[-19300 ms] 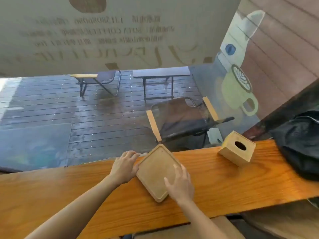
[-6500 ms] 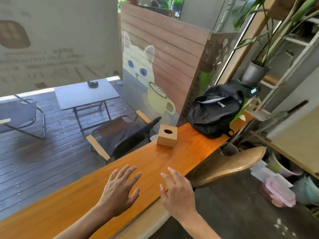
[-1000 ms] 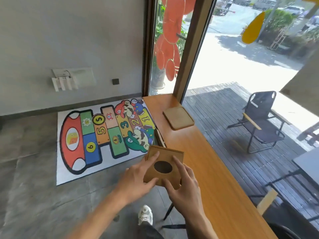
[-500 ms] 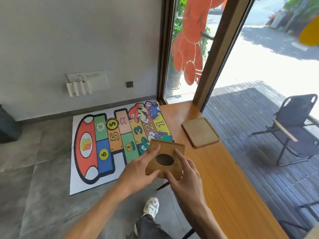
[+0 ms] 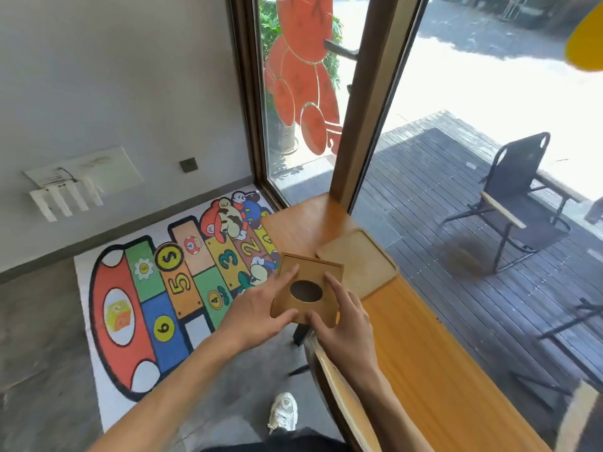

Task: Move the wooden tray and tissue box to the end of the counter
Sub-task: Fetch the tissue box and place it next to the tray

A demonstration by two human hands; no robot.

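Gripping tissue box w/ left hand & right hand, beside wooden tray.

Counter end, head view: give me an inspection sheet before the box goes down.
Surface: wooden counter, bare except for the tray.
Job's things: wooden tray flat near the counter's far end; tissue box held up, at the counter's inner edge.
Clutter: nothing seen.
Hands: left hand and right hand both grip the box.
Cables: nothing seen.
Surroundings: hopscotch mat on the floor, chair outside the glass.
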